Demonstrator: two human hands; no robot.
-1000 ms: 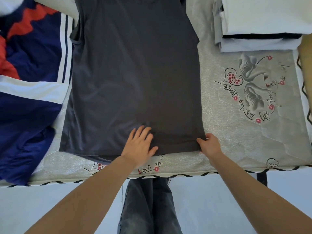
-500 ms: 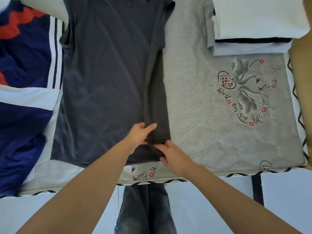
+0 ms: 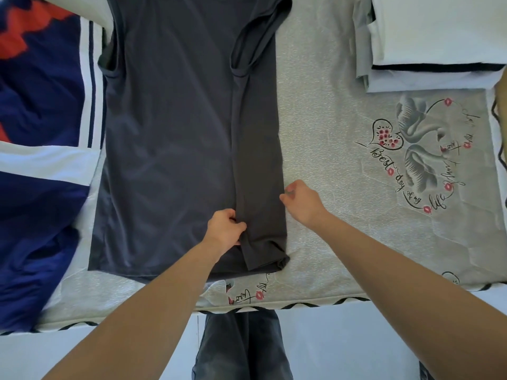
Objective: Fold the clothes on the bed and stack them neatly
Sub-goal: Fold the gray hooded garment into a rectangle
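A dark grey T-shirt (image 3: 170, 138) lies flat on the bed, collar away from me, with its right side and sleeve folded inward as a long strip (image 3: 258, 160). My left hand (image 3: 225, 229) grips the inner edge of that strip near the hem with curled fingers. Against the outer fold edge a little higher up, my right hand (image 3: 300, 201) pinches the cloth with curled fingers. A stack of folded white clothes (image 3: 439, 37) sits at the far right.
A blue, red and white garment (image 3: 41, 111) is spread on the left, beside the shirt. The grey mattress cover with a swan print (image 3: 417, 149) shows between shirt and stack. The bed's front edge (image 3: 301, 307) runs just before my legs.
The shirt's right side has been folded inward over the body. My right hand carried it across, then returned to the new right edge. My left hand went from flat to gripping the flap.
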